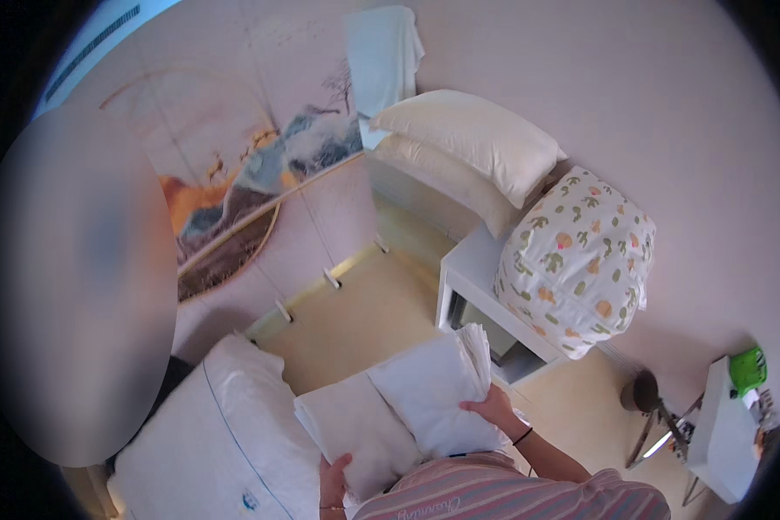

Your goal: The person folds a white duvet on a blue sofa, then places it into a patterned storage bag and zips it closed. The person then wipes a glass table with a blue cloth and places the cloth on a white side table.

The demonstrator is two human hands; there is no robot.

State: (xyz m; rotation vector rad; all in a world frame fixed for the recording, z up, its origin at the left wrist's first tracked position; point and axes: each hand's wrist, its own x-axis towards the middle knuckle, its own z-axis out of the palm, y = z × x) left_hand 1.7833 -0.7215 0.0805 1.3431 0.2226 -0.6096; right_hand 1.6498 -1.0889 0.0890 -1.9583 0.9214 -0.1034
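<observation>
Two folded stacks of white cloth [422,396] lie side by side against my striped shirt. My left hand [335,478] grips the near left edge of the left stack, thumb on top. Around the right edge of the other stack closes my right hand [494,413], thumb on top, with a dark band on the wrist. The fingers beneath the cloth are hidden. Just left of the stacks stretches a large white bedding piece [234,429] with a blue line and a small blue emblem.
Cream pillows [474,140] and a cactus-print bundle [578,260] rest on a white cabinet [474,266]. A white towel [380,58] is near the wall. At right stand a dark bin [638,391] and a small white table [725,435]. A large blurred area covers the left.
</observation>
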